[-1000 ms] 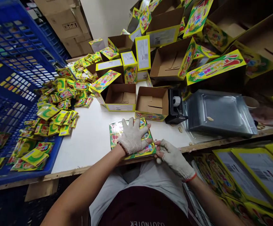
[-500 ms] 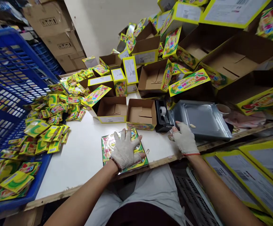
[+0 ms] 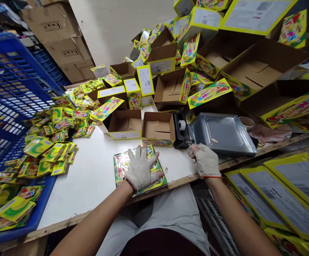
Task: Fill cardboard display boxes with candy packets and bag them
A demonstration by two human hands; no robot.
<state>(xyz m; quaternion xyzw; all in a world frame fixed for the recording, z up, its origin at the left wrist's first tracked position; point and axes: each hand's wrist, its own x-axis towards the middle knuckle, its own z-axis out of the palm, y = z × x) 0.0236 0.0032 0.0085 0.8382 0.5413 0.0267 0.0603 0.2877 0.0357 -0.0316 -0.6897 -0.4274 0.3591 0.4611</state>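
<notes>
My left hand [image 3: 140, 169], in a white knit glove, lies flat with fingers spread on a plastic-wrapped bundle of yellow-green packets [image 3: 121, 164] near the table's front edge. My right hand [image 3: 205, 160], also gloved, is curled at the near left corner of a stack of clear plastic bags [image 3: 220, 133], beside a black tape dispenser [image 3: 182, 133]. Its fingers pinch together; what they hold is hidden.
Two open cardboard boxes [image 3: 158, 129] stand behind the bundle. Loose yellow-green packets [image 3: 60, 124] spill from a blue crate [image 3: 12, 92] at left. Many open printed boxes [image 3: 218, 60] pile up at the back and right. Flat cartons [image 3: 284, 195] lie below right.
My right hand left the bundle's right edge, moved right to the plastic bags and closed its fingers there. My left hand stayed flat on the bundle. The view tilted upward.
</notes>
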